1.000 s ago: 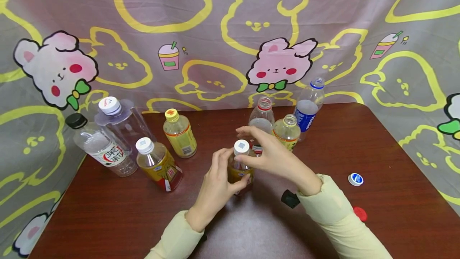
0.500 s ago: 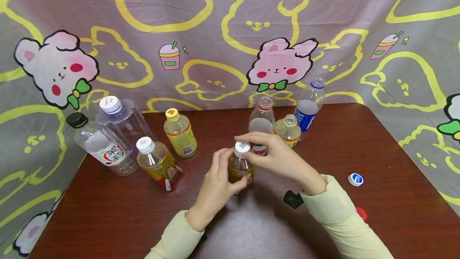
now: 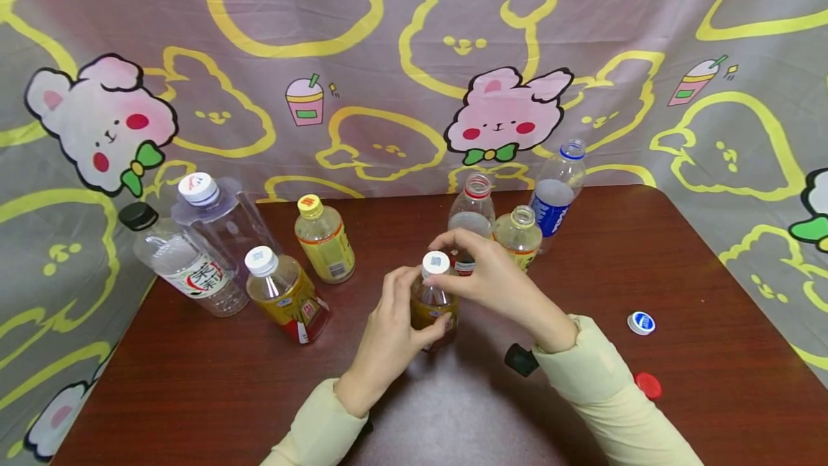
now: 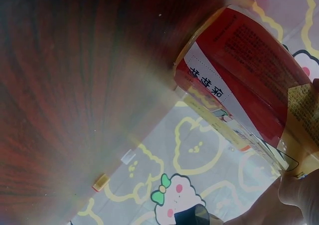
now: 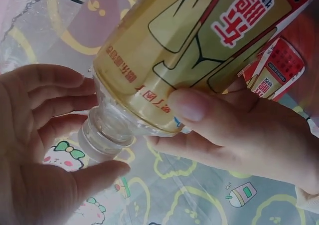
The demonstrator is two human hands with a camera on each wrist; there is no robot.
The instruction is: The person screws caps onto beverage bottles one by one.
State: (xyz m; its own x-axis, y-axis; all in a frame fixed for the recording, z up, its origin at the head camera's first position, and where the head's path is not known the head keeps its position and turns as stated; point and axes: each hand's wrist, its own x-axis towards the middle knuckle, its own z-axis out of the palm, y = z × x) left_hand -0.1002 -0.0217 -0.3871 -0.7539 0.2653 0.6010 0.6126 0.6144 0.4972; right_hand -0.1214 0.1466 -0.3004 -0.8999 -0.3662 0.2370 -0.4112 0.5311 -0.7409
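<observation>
In the head view, a drink bottle (image 3: 435, 308) with a yellow-and-red label stands upright at the middle of the table. My left hand (image 3: 388, 329) grips its body, thumb in front and fingers behind. My right hand (image 3: 494, 282) is around its white cap (image 3: 436, 263). The thumb is at the cap's near edge, while the index finger arches above the far side. Close up in the right wrist view, the right fingers (image 5: 65, 88) curve about the bottle's clear neck (image 5: 107, 125). The left wrist view has the red label (image 4: 244, 60) large and near.
On the left stand capped bottles: one black-capped (image 3: 194, 272), a tall clear one (image 3: 226, 218), a yellow-capped one (image 3: 325, 243) and a white-capped one (image 3: 287, 300). Uncapped ones (image 3: 477, 200), (image 3: 517, 236) and a blue-labelled bottle (image 3: 555, 200) stand behind my right hand. A white-and-blue cap (image 3: 641, 322) and red cap (image 3: 648, 385) lie right.
My right hand turned about the cap, wrist swinging outward half a second ago and now back, index finger raised again. My left hand and the bottle have stayed in place.
</observation>
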